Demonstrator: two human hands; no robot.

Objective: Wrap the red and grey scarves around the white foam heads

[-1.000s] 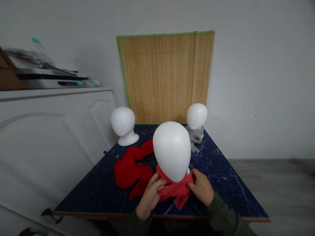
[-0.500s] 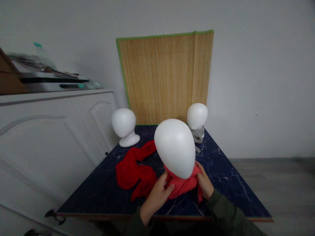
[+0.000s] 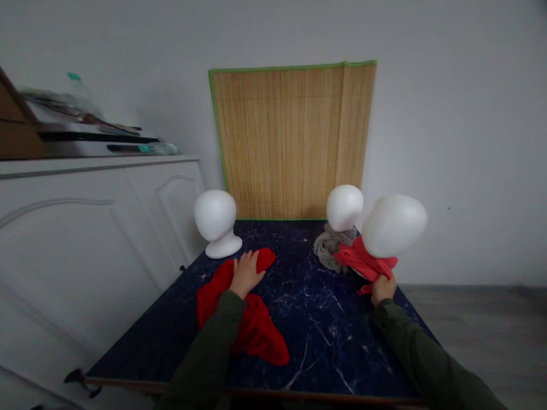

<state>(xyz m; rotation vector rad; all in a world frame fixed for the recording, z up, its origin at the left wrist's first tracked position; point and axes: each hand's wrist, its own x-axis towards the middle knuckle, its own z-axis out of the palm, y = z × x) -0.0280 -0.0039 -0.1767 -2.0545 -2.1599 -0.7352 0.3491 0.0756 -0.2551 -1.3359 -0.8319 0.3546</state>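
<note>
My left hand (image 3: 248, 273) lies palm down on a bunched red scarf (image 3: 267, 341), its fingers curled into the fabric. Far over on the right, my right hand (image 3: 383, 288) grips the low part of a white foam mannequin head (image 3: 395, 225). A coral-red scarf (image 3: 363, 259) wraps that head's neck and hides its base. The head tilts to the right near the table's right edge. Just behind it is a second white foam head (image 3: 344, 208) with a grey scarf (image 3: 328, 247) around its base; the coral scarf's end reaches the grey cloth.
A bare white foam head (image 3: 215, 216) stands upright at the back left of the dark blue marbled table (image 3: 307, 336). White cabinets (image 3: 85, 245) flank the left side. A bamboo mat (image 3: 290, 142) hangs on the wall behind.
The head with the coral scarf has moved from front centre to the right edge, in my right hand. My left hand has left it for the red scarf, whose folds have shifted.
</note>
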